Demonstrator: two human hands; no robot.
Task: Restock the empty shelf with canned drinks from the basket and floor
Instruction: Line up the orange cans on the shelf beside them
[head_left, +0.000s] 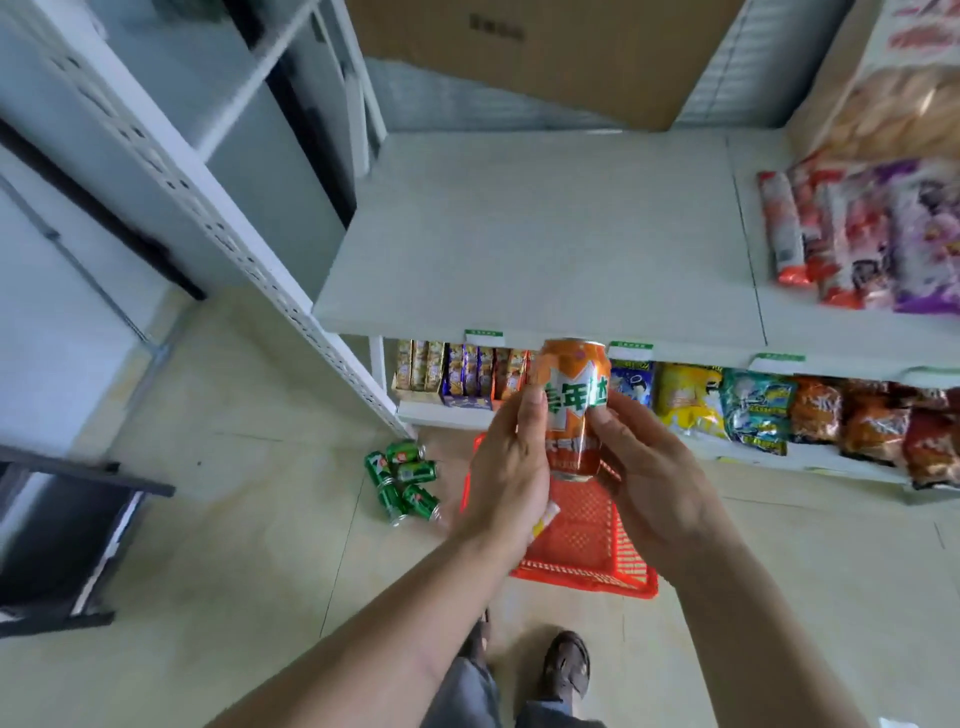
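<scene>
An orange drink can (574, 400) with green lettering stands upright in the air, just below the front edge of the bare pale shelf (545, 234). My left hand (511, 467) grips its left side and my right hand (649, 462) holds its right side. Under my hands a red plastic basket (587, 551) sits on the floor; a bit of yellow-white can shows inside by my left wrist. Several green cans (402, 480) lie in a heap on the tiles to the basket's left.
Snack bags (857, 234) fill the shelf's right end. The lower shelf holds boxes (457, 371) and chip bags (779, 410). A cardboard box (545, 52) stands at the shelf's back. A white perforated rack post (208, 208) slants at left, with a dark cart (67, 535) beside it.
</scene>
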